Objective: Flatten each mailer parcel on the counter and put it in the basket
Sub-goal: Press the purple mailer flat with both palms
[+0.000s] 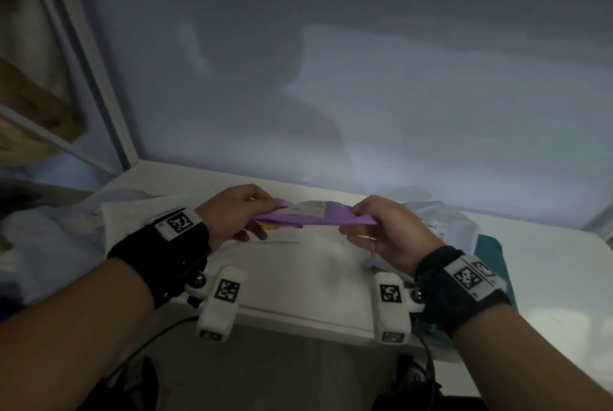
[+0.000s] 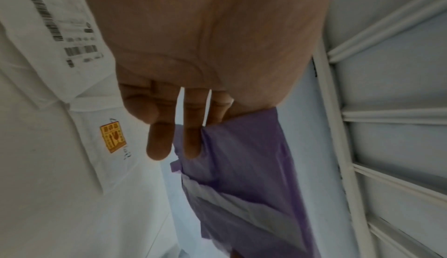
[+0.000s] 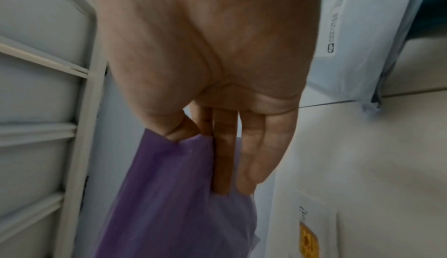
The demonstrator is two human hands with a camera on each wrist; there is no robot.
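Observation:
A purple mailer parcel (image 1: 315,216) with a white label is held up above the white counter (image 1: 547,278), stretched flat between both hands. My left hand (image 1: 237,211) pinches its left end; in the left wrist view the purple mailer (image 2: 244,176) hangs from thumb and fingers (image 2: 192,143). My right hand (image 1: 378,228) pinches the right end, and the right wrist view shows the purple mailer (image 3: 164,195) caught between thumb and fingers (image 3: 223,157). No basket is visible.
A white mailer (image 1: 139,215) with a barcode label (image 2: 62,30) and an orange sticker (image 2: 113,139) lies at the left. A pale grey-blue mailer (image 1: 447,225) and a teal one (image 1: 494,264) lie at the right. A frosted window (image 1: 331,62) stands behind the counter.

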